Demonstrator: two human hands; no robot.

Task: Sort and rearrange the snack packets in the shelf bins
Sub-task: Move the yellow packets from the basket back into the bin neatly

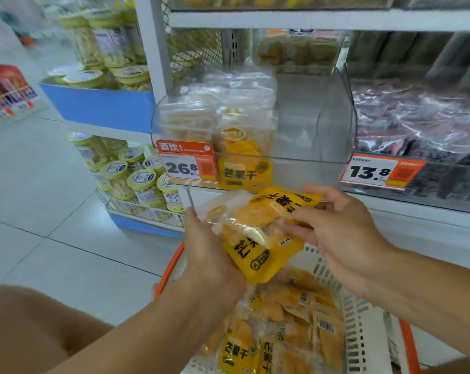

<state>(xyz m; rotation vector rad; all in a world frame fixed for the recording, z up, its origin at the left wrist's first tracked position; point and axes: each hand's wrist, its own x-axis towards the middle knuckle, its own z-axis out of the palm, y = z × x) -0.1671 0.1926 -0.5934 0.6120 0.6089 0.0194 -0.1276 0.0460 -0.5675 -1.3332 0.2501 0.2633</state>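
yellow snack packets (258,233) sit mid-frame, below the clear shelf bin (317,136): left hand (209,255) grips them from beneath, right hand (333,222) pinches the upper packet's edge.

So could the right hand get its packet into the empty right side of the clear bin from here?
Probably yes. The right hand pinches a yellow packet just below the clear bin, whose open top and bare right side have nothing blocking them.

Pale, glossy floor tiles (66,238) reflected even shop light beside a white metal shelving unit (309,20), while a blue-edged display stand (98,103) stood nearby.
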